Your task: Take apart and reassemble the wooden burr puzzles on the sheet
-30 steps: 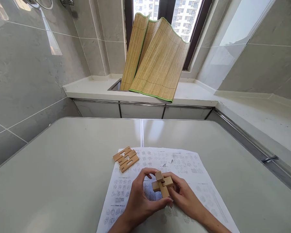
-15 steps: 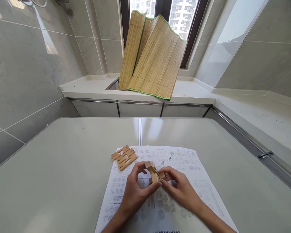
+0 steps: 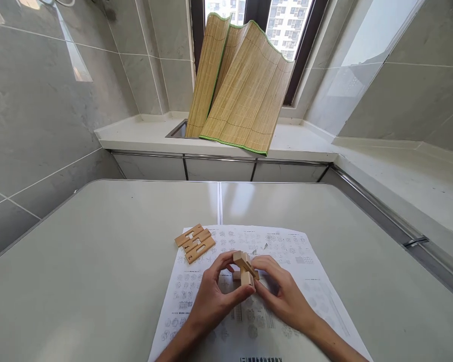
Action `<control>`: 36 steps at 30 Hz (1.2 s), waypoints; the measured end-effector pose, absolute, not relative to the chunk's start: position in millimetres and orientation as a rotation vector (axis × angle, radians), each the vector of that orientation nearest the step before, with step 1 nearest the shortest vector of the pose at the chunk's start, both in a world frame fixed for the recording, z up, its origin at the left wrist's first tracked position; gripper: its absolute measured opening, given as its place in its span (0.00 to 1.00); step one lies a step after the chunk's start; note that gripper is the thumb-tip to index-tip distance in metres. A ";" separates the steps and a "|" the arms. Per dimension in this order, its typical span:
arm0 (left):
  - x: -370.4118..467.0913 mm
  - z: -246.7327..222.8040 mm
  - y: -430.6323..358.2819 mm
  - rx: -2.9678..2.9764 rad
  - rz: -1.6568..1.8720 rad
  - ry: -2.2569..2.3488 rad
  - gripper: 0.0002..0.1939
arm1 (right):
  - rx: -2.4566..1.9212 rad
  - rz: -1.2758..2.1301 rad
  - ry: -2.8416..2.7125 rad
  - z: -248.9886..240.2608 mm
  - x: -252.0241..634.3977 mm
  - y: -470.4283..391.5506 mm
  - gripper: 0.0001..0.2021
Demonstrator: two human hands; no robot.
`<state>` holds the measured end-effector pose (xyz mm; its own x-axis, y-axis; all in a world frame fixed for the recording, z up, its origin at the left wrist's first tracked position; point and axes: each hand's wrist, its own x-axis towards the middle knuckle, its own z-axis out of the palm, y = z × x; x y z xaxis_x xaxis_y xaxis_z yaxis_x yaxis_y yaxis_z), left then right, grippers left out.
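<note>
My left hand [image 3: 216,296] is closed around a small wooden interlocking puzzle [image 3: 246,277], thumb at its near end and fingers at its far end. The puzzle is made of pale blocks crossing one another, with one thin slat set at a slant. From the other side my right hand [image 3: 283,294] pinches the slat's right end between thumb and fingers. Part of the puzzle is hidden by the fingers. Beyond my left hand lie several flat, slotted wooden pieces [image 3: 195,243], side by side; dark numerals are marked on them.
A large printed sheet [image 3: 317,291] with small diagrams lies under my hands on the pale glossy table [image 3: 79,271]. Behind the table, a bamboo mat [image 3: 245,95] leans against the window from a white ledge [image 3: 136,134]. Tiled walls stand on both sides.
The puzzle has turned between my hands, so the slanting slat now shows across its right side and a block end shows at left. Both hands have shifted slightly right.
</note>
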<state>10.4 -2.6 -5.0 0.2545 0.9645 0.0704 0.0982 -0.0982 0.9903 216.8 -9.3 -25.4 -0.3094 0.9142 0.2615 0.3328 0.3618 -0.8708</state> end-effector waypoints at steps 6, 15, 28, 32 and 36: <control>10.5 -4.1 -4.0 1.514 0.983 1.053 0.29 | -1.044 1.080 -1.773 -15.9 218.5 -9.2 0.11; 2.6 -1.8 3.3 1.679 1.063 1.311 0.29 | -1.167 1.030 -1.724 -19.8 222.7 -7.0 0.14; -1.8 -2.8 -2.6 2.594 0.813 1.045 0.28 | -1.380 0.513 -1.890 -39.9 226.3 -1.5 0.08; -4.9 -5.3 1.6 2.619 0.822 1.124 0.26 | -1.390 0.498 -1.927 -41.1 227.2 -1.4 0.06; -9.0 -6.6 7.3 2.605 0.809 1.272 0.26 | -1.360 0.511 -1.982 -38.2 223.9 -3.4 0.03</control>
<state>-9.0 7.3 -6.6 0.5005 0.7639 0.4074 0.6930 -0.6355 0.3404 223.9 -3.4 -38.2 -0.2315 0.9237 0.3052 0.6612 0.3795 -0.6472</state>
